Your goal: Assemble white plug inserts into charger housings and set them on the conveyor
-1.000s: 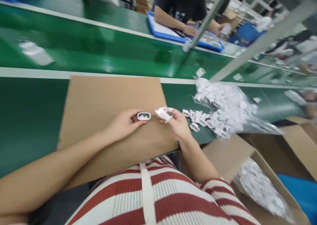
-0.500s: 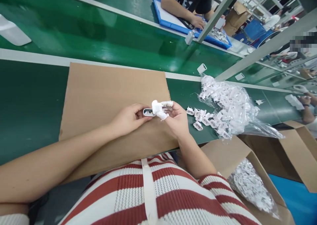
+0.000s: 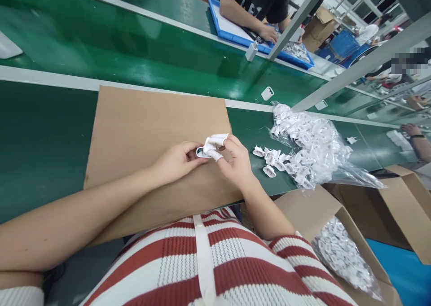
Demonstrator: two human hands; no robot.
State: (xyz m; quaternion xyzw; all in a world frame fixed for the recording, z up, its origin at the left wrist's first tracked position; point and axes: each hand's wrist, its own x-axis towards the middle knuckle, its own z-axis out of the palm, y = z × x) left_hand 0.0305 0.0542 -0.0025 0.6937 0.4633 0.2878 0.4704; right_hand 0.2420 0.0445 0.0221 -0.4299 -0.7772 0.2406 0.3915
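Note:
Above a brown cardboard sheet (image 3: 151,126), my left hand (image 3: 178,162) pinches a small white housing (image 3: 201,152) with a dark opening facing up. My right hand (image 3: 235,160) has white coverings on its fingertips, which close around a white piece (image 3: 209,146) pressed against the housing. The fingers partly hide where the two parts meet. Right of my hands, several white plug pieces (image 3: 269,171) lie loose on the green table beside a clear plastic bag of similar pieces (image 3: 313,135).
A green conveyor belt (image 3: 151,50) runs beyond the sheet, carrying white housings (image 3: 267,93). Across it, a person's hands work at a blue tray (image 3: 232,34). An open carton (image 3: 303,207) with bagged white parts stands at lower right.
The white piece in my right hand has tilted and moved against the housing, and my right fingers have shifted slightly left. The housings on the belt have moved left.

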